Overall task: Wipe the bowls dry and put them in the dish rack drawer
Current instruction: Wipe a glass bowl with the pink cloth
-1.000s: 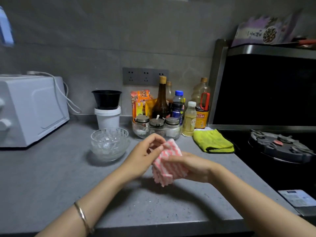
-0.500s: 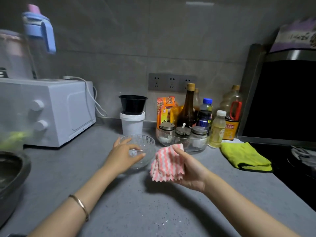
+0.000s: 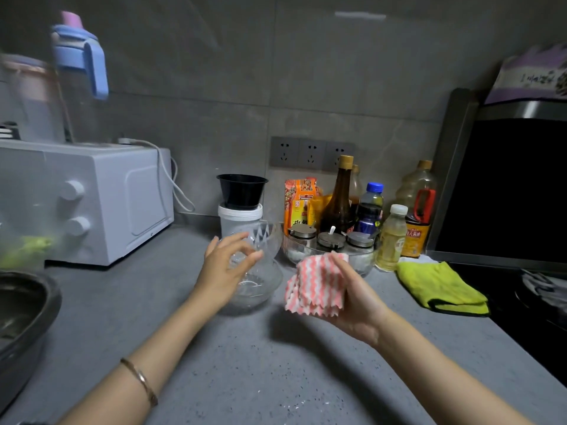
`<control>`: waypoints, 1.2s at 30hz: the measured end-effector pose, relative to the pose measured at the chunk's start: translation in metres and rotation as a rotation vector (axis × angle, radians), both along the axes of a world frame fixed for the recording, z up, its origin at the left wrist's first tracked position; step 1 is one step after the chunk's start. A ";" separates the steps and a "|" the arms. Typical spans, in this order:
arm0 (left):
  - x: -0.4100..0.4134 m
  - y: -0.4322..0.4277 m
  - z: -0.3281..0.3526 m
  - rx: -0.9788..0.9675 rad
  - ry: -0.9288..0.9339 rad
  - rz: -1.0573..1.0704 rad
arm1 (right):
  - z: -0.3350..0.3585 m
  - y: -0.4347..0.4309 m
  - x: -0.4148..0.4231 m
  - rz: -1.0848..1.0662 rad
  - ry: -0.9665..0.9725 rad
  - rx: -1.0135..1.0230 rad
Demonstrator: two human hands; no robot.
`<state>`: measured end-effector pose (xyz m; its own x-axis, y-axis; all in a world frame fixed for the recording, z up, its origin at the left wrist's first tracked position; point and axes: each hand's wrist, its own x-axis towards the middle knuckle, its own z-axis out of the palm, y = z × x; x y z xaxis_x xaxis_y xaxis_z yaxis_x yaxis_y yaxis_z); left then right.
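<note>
The left hand (image 3: 225, 271) lifts the top glass bowl (image 3: 264, 240) from the stack (image 3: 257, 286) on the table (image 3: 245, 363), fingers grasping its rim. The right hand (image 3: 352, 299) clutches a pink striped cloth (image 3: 316, 283). Next, probably: bring bowl and cloth together and wipe. Bottle labels (image 3: 415, 240) are unreadable.

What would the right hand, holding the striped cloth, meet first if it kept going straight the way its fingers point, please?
Probably the clear condiment tray with its lidded jars, just beyond the right hand and its pink striped cloth; depth is uncertain.
</note>
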<state>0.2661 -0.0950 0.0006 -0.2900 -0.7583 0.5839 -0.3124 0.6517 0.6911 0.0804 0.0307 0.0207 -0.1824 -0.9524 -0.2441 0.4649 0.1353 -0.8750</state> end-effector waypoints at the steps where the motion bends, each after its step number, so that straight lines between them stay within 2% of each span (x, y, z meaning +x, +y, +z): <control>1: 0.000 0.006 0.009 0.042 0.094 -0.034 | 0.005 0.003 -0.001 -0.024 -0.012 -0.040; 4: -0.001 0.037 0.034 0.216 0.332 -0.172 | 0.021 0.006 -0.007 -0.092 -0.037 -0.183; 7: -0.004 0.060 0.041 0.269 0.442 -0.235 | 0.034 0.011 -0.008 -0.180 -0.023 -0.344; 9: -0.009 0.070 0.040 0.316 0.490 -0.247 | 0.043 0.014 -0.004 -0.245 0.086 -0.447; 11: -0.017 0.079 0.035 0.407 0.515 -0.223 | 0.048 0.016 0.006 -0.309 0.338 -0.534; 13: -0.025 0.087 0.030 0.496 0.552 -0.198 | 0.040 0.019 0.021 -0.262 0.640 -0.646; 15: -0.031 0.094 0.027 0.545 0.596 -0.200 | 0.019 0.025 0.034 -0.157 1.016 -0.752; 17: -0.034 0.097 0.024 0.573 0.633 -0.196 | 0.001 0.028 0.039 -0.163 1.372 -0.824; 21: -0.036 0.098 0.012 0.660 0.629 -0.047 | -0.012 0.027 0.047 -0.407 1.781 -0.849; 24: -0.037 0.103 0.010 0.634 0.646 -0.066 | -0.009 0.022 0.050 -0.416 1.793 -0.798; 27: -0.035 0.108 0.011 0.511 0.601 -0.032 | -0.001 0.015 0.045 -0.352 1.454 -0.688; 29: -0.032 0.108 0.011 0.481 0.620 0.000 | -0.003 0.012 0.040 -0.314 1.229 -0.693; 31: -0.027 0.105 0.013 0.475 0.654 0.036 | -0.012 0.018 0.043 -0.305 1.174 -0.745; 33: -0.026 0.100 0.012 0.473 0.677 0.052 | -0.025 0.027 0.053 -0.314 1.291 -0.766; 36: -0.029 0.097 0.008 0.508 0.626 0.016 | -0.033 0.030 0.060 -0.399 1.712 -0.829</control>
